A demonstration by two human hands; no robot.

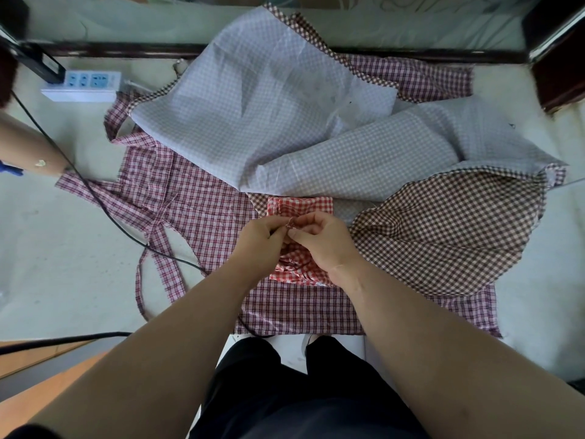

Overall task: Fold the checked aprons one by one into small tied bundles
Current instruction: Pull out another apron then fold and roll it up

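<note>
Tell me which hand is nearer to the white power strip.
Left. The left hand is below and right of the power strip in the picture; the right hand is beside it, farther from the strip. Both pinch the red bundle.

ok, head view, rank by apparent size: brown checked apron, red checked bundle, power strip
1. brown checked apron
2. red checked bundle, partly covered
3. power strip, though it lies farther from the camera, so true size is unsure

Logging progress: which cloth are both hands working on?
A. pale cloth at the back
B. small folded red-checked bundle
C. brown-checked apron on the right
B: the left hand and the right hand meet over the red-checked bundle, pinching a bit of its cloth between them.
</note>
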